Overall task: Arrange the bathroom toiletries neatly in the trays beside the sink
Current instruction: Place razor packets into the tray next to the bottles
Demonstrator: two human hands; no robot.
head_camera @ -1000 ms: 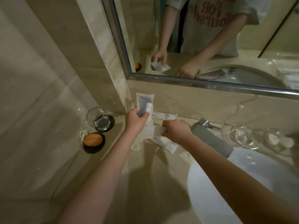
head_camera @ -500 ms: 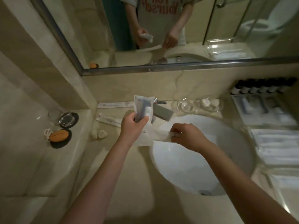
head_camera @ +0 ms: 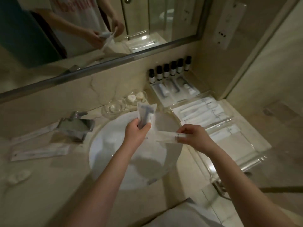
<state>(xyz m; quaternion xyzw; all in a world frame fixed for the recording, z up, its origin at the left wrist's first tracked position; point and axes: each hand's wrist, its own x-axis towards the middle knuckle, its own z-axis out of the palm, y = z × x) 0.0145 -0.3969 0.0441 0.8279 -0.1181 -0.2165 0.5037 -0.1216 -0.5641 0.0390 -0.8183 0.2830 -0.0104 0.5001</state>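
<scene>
A razor packet (head_camera: 146, 112) was held upright over the sink (head_camera: 114, 145) by the left hand (head_camera: 136, 135), whose fingers and thumb were curled round its lower half, with at least one more white sachet seemingly pressed behind it. A slim packet (head_camera: 166, 136) was pinched at its right end by the right hand (head_camera: 194, 136) and was held roughly level between the two hands. Whether its far end touched the sachets in the left hand could not be told. The hands were apart, both above the basin and just left of the trays (head_camera: 252, 157), where flat white sachets were already laid in rows, with a line of small bottles (head_camera: 168, 71) stood behind against the wall. More loose packets (head_camera: 39, 149) could be seen on the counter (head_camera: 49, 185) beyond the tap (head_camera: 73, 126). The packets were judged to be very light, thin and limp, with film likely smooth enough to slide within a stack, so a firm pinch across the flat faces would be called for rather than a grip on the edges. The razor inside was taken to be the one stiff part, and that packet would best be held over the handle. The slim packet was expected to droop if held by one end only, and could better be supported near its middle when lowered into a tray.
</scene>
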